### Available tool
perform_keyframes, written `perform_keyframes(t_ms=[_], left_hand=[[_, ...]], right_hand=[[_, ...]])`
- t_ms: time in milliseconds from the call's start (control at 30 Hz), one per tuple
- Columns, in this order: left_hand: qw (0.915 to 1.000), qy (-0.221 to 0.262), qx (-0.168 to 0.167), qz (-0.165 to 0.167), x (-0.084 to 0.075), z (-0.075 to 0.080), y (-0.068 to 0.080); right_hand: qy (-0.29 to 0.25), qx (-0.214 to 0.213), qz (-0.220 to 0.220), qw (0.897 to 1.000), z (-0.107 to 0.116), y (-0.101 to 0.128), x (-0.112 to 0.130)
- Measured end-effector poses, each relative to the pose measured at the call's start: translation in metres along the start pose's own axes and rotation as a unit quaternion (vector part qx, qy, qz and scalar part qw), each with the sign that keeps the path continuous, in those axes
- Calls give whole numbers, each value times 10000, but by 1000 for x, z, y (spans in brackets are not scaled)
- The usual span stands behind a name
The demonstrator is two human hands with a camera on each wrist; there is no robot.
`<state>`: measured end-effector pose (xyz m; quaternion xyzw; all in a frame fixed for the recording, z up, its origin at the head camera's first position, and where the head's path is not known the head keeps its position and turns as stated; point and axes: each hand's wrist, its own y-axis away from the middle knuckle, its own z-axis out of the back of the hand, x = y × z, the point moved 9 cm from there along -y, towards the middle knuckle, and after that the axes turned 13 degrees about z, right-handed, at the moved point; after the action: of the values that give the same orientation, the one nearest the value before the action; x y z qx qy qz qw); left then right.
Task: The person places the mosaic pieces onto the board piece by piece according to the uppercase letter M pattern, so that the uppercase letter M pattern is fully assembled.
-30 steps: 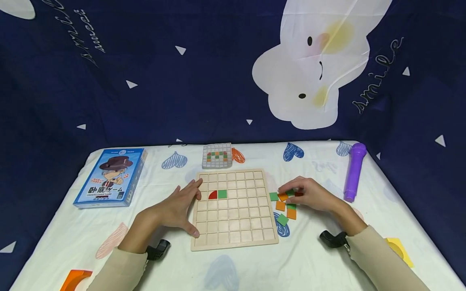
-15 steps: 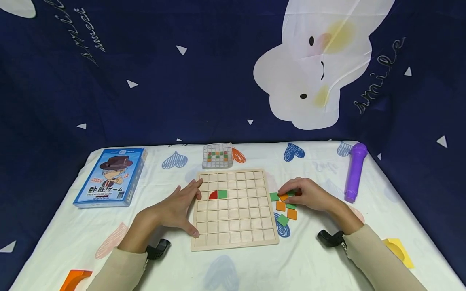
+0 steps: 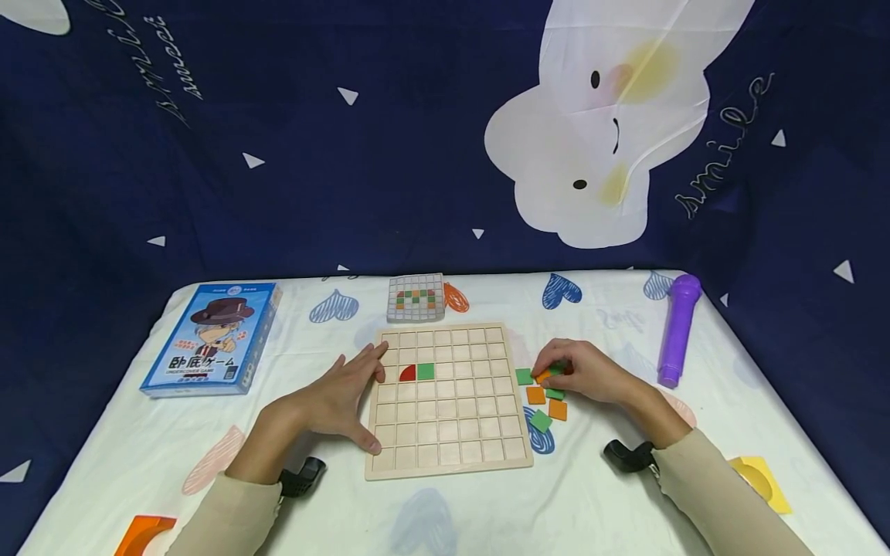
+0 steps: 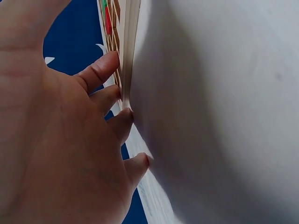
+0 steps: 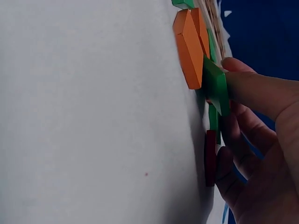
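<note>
Lying under right hand [image 3: 584, 372] fingertips: green tile [image 5: 216, 85].

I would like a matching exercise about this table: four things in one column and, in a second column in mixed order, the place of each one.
Things:
1. game box
2. purple microphone
3. red quarter-circle piece
4. pattern card

Places:
A. in a cell of the wooden board, beside a green square
B. on the cloth to the left of the board
C. just behind the board's far edge
D. near the table's right edge, beyond the right hand

Pairs: 1-B, 2-D, 3-A, 4-C
</note>
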<state>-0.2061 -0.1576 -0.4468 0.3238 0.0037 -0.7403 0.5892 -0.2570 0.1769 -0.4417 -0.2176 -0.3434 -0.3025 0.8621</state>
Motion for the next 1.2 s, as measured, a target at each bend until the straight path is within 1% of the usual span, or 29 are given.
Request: perform_keyframes(t_ms=[200,400,567,800,933,1067,1200], left_hand=[[10000,33,-15,-39,0,0,0],[10000,18,-15,8,0,-1,0],[10000,48,-35,5,0,0,0],[10000,55,-17,-42,0,0,0],[10000,39,-36,-57,0,0,1],[10000,38,-43,-68,-1,1,1],[9999,4,-63,-90,-2,2,1]], right_hand=[[126,9,-80,9999,0,-1,-3],[162,-30,-5,9999,2,-3,-1],[152,-15,-141,9998,4,-3,-2],[72,-278,-306,9991,8,-4,-2],[78,-330,-286,9990,9,-6,0],[6,-302,-287,9991,6,-10,3],[-2,-274,-196,9994,3,-14,6]])
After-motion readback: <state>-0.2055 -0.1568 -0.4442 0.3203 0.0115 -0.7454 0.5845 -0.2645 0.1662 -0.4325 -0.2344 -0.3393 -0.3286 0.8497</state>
